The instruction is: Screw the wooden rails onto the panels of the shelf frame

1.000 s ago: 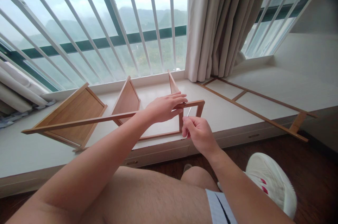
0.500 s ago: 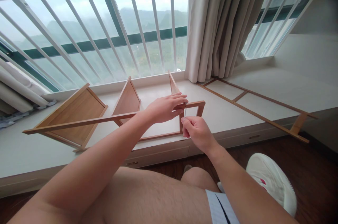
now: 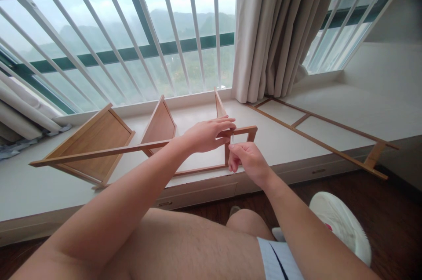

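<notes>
A wooden shelf frame (image 3: 99, 153) lies on its side on the white ledge, with several slanted wooden panels fixed along it. My left hand (image 3: 206, 134) grips its upper rail near the right end, fingers stretched over the wood and thumb beneath. Just below that spot, my right hand (image 3: 248, 159) is closed in a pinch around a thin silver rod that looks like a hex key (image 3: 232, 138). The rod stands upright against the rail's underside; its upper tip is hidden by the wood and my left fingers.
A separate ladder-like wooden frame (image 3: 316, 139) lies to the right, its end jutting past the ledge (image 3: 280, 139). Behind are white window bars (image 3: 198, 29) and a grey curtain (image 3: 263, 38). Drawers line the ledge's front. A white shoe (image 3: 341, 227) is at lower right.
My right hand has turned slightly at the wrist and its fingers have shifted around the rod. The left hand keeps its place on the rail; the view has barely shifted.
</notes>
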The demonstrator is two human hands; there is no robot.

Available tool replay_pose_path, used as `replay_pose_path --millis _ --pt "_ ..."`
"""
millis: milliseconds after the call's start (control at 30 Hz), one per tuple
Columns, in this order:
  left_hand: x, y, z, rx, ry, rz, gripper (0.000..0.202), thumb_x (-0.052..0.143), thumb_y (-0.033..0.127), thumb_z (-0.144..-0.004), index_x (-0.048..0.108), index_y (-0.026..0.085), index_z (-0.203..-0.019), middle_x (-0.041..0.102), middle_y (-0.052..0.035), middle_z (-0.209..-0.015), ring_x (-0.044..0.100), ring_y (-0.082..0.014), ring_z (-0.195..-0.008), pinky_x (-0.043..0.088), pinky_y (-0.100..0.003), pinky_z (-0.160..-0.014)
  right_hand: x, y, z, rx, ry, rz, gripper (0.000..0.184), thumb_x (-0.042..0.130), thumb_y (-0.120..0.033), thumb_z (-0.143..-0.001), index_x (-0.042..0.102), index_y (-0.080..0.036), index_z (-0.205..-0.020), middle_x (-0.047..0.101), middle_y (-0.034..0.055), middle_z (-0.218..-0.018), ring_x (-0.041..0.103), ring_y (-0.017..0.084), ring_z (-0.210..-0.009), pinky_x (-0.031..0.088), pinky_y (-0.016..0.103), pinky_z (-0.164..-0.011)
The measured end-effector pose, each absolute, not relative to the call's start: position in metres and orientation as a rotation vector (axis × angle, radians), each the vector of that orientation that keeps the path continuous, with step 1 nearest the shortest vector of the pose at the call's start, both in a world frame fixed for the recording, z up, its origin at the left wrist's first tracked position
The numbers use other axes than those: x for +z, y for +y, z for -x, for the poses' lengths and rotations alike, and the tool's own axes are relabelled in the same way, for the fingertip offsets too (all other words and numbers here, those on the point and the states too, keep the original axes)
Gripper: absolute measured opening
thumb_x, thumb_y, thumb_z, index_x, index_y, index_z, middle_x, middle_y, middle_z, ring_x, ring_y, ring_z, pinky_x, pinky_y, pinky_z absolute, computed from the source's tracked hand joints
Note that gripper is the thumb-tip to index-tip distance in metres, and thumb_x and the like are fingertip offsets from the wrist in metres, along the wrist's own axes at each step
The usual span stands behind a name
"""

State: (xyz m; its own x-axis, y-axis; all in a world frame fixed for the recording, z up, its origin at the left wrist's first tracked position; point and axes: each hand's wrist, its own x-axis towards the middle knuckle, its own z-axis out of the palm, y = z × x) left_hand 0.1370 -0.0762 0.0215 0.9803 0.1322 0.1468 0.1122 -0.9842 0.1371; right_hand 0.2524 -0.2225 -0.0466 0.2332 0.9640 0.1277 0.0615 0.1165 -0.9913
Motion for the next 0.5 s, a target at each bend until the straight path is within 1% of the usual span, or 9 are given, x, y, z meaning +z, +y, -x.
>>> replay_pose_path --millis 133,233,333,500 --pt "0.022 -0.077 -0.136 0.228 0.190 -3.007 0.038 0.046 0.035 -0.093 0.048 0.032 -0.131 0.038 0.0039 -0.152 0.033 -0.0197 -0.142 0.043 -0.037 -0.105 -0.046 -0.224 -0.257 0.893 -1.165 1.267 0.051 0.045 -0.040 -0.093 0.055 -0.017 -0.049 0.055 0.0020 -0.046 0.052 0.014 -0.048 0.041 0.027 -0.054" --pt "0.022 -0.077 -0.136 0.232 0.189 -3.012 0.038 0.046 0.035 -0.093 0.048 0.032 -0.131 0.038 0.0043 -0.152 0.032 -0.0196 -0.142 0.043 -0.037 -0.105 -0.049 -0.226 -0.258 0.742 -1.233 1.399 0.048 0.046 -0.043 -0.094 0.055 -0.018 -0.054 0.057 0.0008 -0.051 0.050 0.013 -0.050 0.038 0.026 -0.053" --pt "0.022 -0.077 -0.136 0.230 0.185 -3.004 0.039 0.045 0.036 -0.093 0.048 0.032 -0.132 0.038 0.0035 -0.152 0.032 -0.0203 -0.142 0.042 -0.037 -0.106 -0.049 -0.229 -0.259 0.581 -1.277 1.499 0.046 0.047 -0.045 -0.095 0.052 -0.018 -0.057 0.054 -0.0013 -0.052 0.047 0.011 -0.050 0.034 0.025 -0.052" --pt "0.023 -0.078 -0.136 0.227 0.198 -3.000 0.038 0.045 0.037 -0.094 0.048 0.032 -0.131 0.039 0.0032 -0.152 0.032 -0.0199 -0.142 0.041 -0.036 -0.107 -0.050 -0.235 -0.261 0.430 -1.237 1.515 0.045 0.046 -0.050 -0.095 0.050 -0.019 -0.063 0.054 -0.0021 -0.056 0.048 0.011 -0.051 0.035 0.025 -0.054"
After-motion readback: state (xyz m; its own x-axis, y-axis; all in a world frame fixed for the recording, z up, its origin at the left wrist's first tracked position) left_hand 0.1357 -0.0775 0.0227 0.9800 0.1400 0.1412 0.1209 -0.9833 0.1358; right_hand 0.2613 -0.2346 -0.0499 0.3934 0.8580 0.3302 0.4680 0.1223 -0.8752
